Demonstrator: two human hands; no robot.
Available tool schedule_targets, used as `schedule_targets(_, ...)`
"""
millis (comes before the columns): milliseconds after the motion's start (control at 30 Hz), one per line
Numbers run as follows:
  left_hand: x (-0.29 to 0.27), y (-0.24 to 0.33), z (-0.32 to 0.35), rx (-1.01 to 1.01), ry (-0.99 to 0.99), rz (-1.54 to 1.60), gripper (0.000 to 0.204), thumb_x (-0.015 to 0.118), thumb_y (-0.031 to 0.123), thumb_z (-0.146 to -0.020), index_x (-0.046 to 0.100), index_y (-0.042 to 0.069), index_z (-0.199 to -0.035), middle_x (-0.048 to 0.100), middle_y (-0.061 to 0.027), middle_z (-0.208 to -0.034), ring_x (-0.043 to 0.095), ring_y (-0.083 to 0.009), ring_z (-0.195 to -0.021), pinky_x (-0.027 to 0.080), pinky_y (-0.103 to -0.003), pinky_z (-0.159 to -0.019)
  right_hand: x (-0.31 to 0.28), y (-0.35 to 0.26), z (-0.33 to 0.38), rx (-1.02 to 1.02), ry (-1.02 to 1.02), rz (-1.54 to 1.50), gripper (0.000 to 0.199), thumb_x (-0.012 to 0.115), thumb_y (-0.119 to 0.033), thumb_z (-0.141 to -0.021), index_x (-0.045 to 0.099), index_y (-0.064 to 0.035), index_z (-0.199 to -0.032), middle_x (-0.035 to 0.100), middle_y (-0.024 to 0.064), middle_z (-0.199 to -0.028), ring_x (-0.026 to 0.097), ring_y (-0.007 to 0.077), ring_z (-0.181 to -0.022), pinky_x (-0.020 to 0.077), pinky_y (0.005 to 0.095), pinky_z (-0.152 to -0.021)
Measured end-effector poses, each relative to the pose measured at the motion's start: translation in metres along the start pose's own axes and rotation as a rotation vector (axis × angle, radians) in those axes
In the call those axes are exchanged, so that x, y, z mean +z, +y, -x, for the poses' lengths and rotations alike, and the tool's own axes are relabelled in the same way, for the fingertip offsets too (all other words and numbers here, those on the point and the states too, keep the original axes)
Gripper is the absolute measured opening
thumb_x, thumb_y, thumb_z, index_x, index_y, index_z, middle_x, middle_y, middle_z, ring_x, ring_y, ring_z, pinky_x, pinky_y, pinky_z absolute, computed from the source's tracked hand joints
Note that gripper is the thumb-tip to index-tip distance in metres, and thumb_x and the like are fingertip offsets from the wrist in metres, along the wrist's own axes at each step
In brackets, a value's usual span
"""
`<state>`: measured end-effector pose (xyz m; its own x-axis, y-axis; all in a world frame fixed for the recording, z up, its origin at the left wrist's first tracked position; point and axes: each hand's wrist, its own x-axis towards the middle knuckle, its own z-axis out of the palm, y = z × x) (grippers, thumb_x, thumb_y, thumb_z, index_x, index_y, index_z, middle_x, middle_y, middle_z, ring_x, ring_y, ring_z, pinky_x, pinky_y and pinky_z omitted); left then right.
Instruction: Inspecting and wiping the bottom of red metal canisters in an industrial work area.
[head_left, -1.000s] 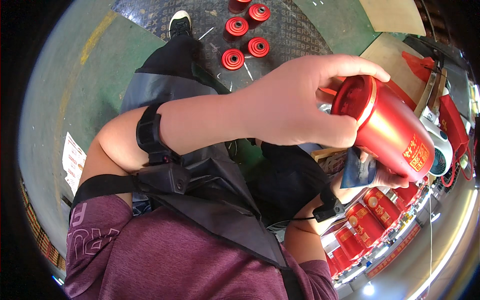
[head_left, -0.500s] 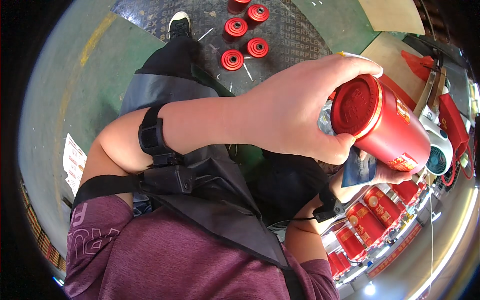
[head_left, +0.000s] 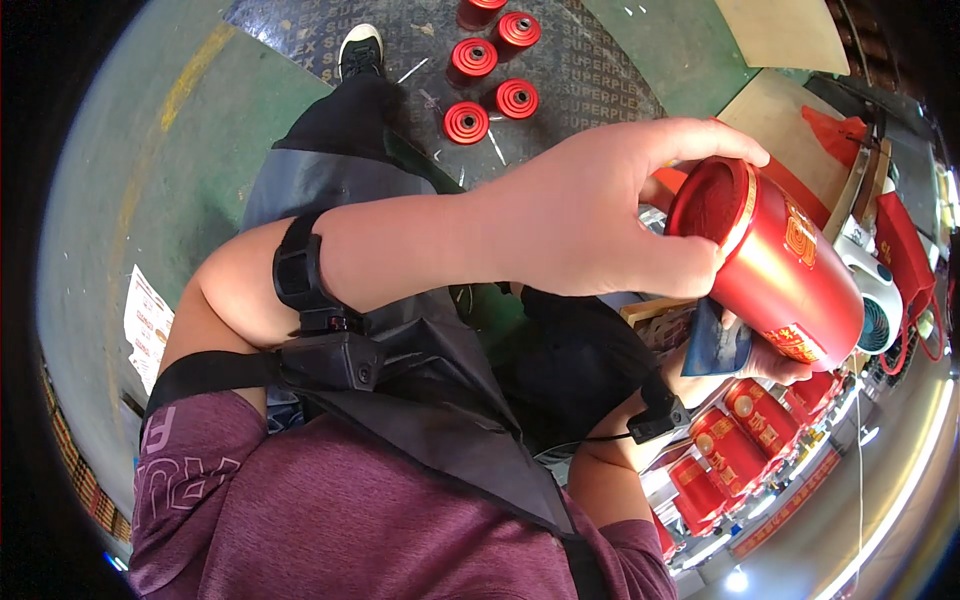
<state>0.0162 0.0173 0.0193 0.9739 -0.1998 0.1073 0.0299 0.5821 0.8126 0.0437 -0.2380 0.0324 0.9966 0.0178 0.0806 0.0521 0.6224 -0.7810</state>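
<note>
A shiny red canister (head_left: pixel 790 270) with gold emblems and a gold band lies tilted at the right, its round end facing left. My left hand (head_left: pixel 620 215) spans that end, thumb on the near rim and fingers over the far side. Under the canister is my right hand (head_left: pixel 770 362), its fingers against the lower side and partly hidden. A dark blue sheet-like piece (head_left: pixel 718 340) shows by the right thumb; I cannot make out what it is.
Several red cylinders (head_left: pixel 466 122) stand on a dark patterned mat (head_left: pixel 590 60) ahead. At the right are a white and teal fan (head_left: pixel 875 300), a red bag (head_left: pixel 905 250) and stacked red canisters (head_left: pixel 735 440). A printed sheet (head_left: pixel 148 325) lies at the left.
The canister has turned a little, so its gold emblem shows more. My left thumb has shifted up along the rim. The white and yellow bit behind my left fingers no longer shows.
</note>
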Motion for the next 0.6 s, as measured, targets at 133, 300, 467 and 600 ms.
schedule_targets(133,0.001,0.009,0.005,0.036,-0.008,-0.059,0.067,0.073,0.014,-0.079,0.053,0.007,-0.142,0.063,-0.0163,-0.128,0.064,-0.0263,-0.118,0.055,-0.04,-0.097,0.006,0.007,0.0,0.026,-0.024,-0.028,0.104,0.052,-0.082,-0.086,0.039,-0.0064,-0.155,0.048,0.0155,-0.155,0.046,0.0324,-0.142,0.0383,0.0529,-0.12)
schedule_targets(300,-0.003,-0.003,-0.001,0.493,-0.008,-0.541,0.069,0.075,0.009,-0.076,0.053,0.012,-0.142,0.057,-0.0141,-0.134,0.059,-0.0324,-0.12,0.054,-0.041,-0.096,0.03,0.008,0.005,-0.068,0.241,0.34,0.104,0.049,-0.083,-0.086,0.04,-0.0044,-0.154,0.048,0.0156,-0.154,0.048,0.0318,-0.14,0.0392,0.0525,-0.12)
schedule_targets(467,-0.003,-0.008,-0.001,0.405,0.037,-0.476,0.071,0.077,0.013,-0.076,0.051,0.005,-0.141,0.059,-0.0169,-0.132,0.062,-0.0335,-0.117,0.054,-0.042,-0.096,0.007,-0.001,-0.009,-0.047,0.289,0.313,0.105,0.063,-0.08,-0.082,0.042,-0.0064,-0.153,0.051,0.0162,-0.151,0.052,0.0363,-0.136,0.0427,0.0565,-0.116)
schedule_targets(600,-0.001,-0.013,-0.002,0.27,0.051,-0.276,0.071,0.079,0.016,-0.076,0.05,-0.001,-0.139,0.062,-0.0201,-0.127,0.066,-0.0321,-0.114,0.055,-0.041,-0.096,0.001,-0.002,-0.005,-0.078,0.289,0.32,0.105,0.068,-0.077,-0.08,0.042,-0.0067,-0.153,0.051,0.0164,-0.151,0.052,0.0373,-0.136,0.0431,0.0573,-0.115)
